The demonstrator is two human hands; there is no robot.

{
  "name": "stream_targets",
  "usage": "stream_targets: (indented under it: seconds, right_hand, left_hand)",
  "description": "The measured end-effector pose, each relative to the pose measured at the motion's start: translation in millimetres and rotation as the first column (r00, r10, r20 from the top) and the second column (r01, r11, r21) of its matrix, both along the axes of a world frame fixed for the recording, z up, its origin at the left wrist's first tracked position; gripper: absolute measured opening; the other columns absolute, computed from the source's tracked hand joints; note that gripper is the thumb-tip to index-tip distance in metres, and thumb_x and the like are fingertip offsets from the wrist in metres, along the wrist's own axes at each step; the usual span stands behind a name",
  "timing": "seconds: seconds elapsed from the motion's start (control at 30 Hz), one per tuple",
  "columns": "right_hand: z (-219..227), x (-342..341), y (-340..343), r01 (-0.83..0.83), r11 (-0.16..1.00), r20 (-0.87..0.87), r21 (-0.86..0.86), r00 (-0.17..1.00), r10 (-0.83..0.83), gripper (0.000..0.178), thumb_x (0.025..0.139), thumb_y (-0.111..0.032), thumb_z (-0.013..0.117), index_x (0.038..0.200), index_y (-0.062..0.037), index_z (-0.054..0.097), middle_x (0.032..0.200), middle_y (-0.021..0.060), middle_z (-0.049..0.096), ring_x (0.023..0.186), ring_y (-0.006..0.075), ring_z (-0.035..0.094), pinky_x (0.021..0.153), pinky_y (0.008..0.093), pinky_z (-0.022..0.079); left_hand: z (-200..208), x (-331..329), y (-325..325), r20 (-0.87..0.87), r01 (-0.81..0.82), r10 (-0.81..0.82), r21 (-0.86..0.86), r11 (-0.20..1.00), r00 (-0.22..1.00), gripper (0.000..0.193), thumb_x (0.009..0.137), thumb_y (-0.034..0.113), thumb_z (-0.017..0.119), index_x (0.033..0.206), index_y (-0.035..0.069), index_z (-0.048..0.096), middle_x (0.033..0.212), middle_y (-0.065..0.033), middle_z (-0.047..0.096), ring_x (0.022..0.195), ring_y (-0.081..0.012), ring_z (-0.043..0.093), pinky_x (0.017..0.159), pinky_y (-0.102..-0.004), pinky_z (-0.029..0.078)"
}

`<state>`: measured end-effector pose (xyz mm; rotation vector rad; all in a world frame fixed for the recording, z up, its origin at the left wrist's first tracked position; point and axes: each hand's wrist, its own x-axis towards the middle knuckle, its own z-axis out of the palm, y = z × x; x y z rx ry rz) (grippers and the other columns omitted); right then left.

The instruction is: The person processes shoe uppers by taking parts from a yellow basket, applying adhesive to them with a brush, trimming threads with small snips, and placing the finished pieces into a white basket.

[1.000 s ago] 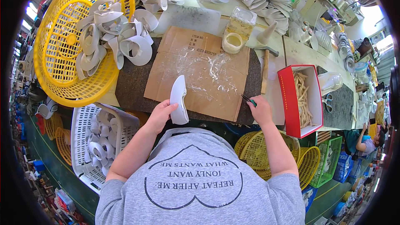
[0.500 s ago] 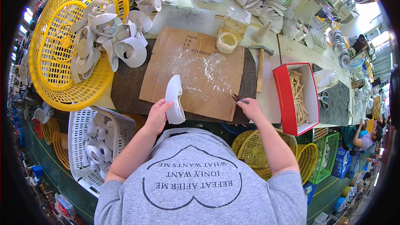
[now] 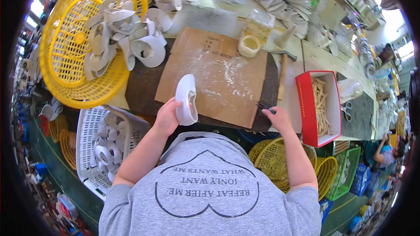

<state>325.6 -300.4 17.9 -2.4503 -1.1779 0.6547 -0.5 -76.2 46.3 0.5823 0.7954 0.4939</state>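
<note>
My left hand (image 3: 167, 116) is closed around the near side of a curved white shoe piece (image 3: 186, 100), held upright with an opening along its right side. It is over the near edge of a brown cardboard sheet (image 3: 214, 72) smeared with white. At the sheet's right corner, my right hand (image 3: 280, 118) grips a small plier-like tool (image 3: 265, 107) with dark tips and a green handle. Its tips point left, apart from the shoe piece. A pot of pale paste (image 3: 250, 46) stands at the sheet's far right.
Similar white pieces (image 3: 148, 51) lie in a large yellow basket (image 3: 52, 67) at left; more fill a white basket (image 3: 83, 148) below. A red box (image 3: 306, 109) holds pale wooden sticks (image 3: 321, 109). A hammer (image 3: 283, 67) and scissors (image 3: 347, 111) lie at right.
The tool in my right hand has turned, so its green handle now shows. The shoe piece has tilted slightly in my left hand. The whole view has shifted a little.
</note>
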Motion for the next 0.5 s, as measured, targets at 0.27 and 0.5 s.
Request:
stream_targets:
  seconds: [0.27, 0.5]
  right_hand:
    - [35, -30, 55, -0.211, 0.865, 0.372, 0.456, 0.928, 0.030, 0.033, 0.076, -0.022, 0.069, 0.103, -0.0061, 0.061, 0.096, 0.0115, 0.059, 0.092, 0.0298, 0.055, 0.082, 0.0372, 0.044]
    - [56, -128, 152, -0.263, 0.707, 0.082, 0.657, 0.957, 0.279, 0.037, 0.068, -0.014, 0.071, 0.100, -0.0075, 0.054, 0.088, 0.0107, 0.059, 0.082, 0.0297, 0.056, 0.073, 0.0403, 0.045]
  left_hand:
    - [23, 15, -4, 0.223, -0.005, 0.024, -0.086, 0.996, 0.974, 0.037, 0.083, 0.008, 0.047, 0.119, 0.003, 0.047, 0.096, -0.0101, 0.060, 0.082, -0.0186, 0.060, 0.078, -0.0309, 0.048]
    - [30, 25, -22, 0.304, 0.167, -0.125, -0.118, 0.979, 0.945, 0.036, 0.081, 0.007, 0.047, 0.117, 0.002, 0.047, 0.092, -0.0125, 0.062, 0.090, -0.0225, 0.061, 0.079, -0.0354, 0.049]
